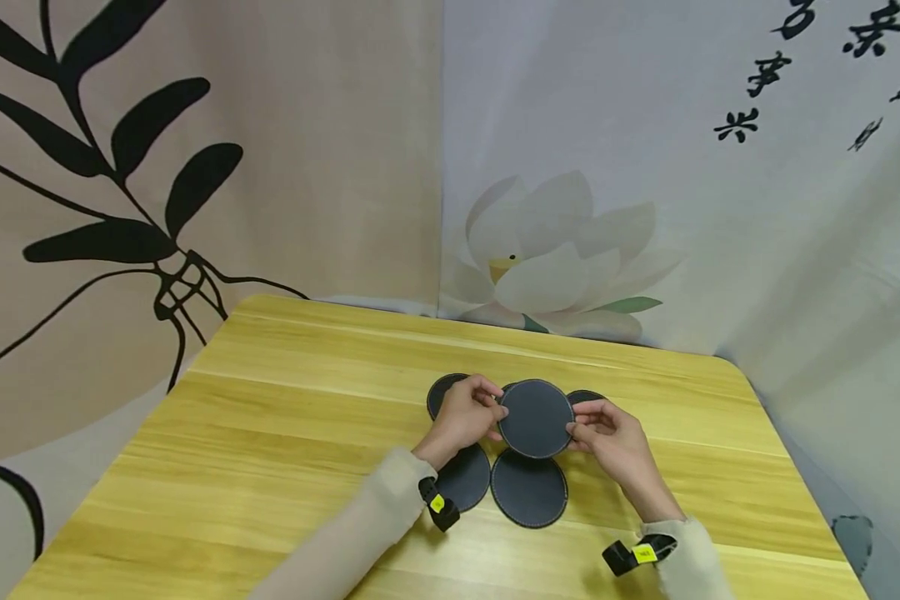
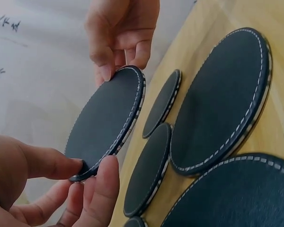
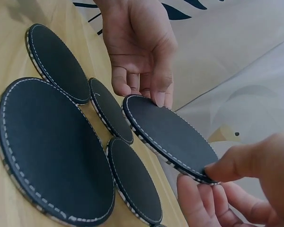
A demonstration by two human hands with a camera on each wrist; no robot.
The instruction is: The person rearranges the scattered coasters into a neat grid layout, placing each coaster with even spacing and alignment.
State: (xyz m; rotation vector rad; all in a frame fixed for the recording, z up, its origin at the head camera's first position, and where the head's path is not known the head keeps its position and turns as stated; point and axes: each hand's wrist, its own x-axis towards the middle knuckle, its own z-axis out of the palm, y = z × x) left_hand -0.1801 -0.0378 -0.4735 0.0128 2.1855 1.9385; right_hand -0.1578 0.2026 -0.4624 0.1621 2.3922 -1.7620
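Both hands hold up one round black coaster with pale stitching round its rim. My left hand pinches its left edge between thumb and fingers. On the opposite edge, my right hand pinches it the same way. The held coaster is tilted and apart from the tabletop in the left wrist view. Several matching coasters lie flat below, among them a front coaster and a front-left coaster. The back-left coaster and back-right coaster are partly hidden by the hands.
A yellow wood-grain table carries everything. Behind it hang a beige curtain with dark leaves and a pale cloth with a lotus and black characters. Each wrist wears a black strap-on camera, such as the left one.
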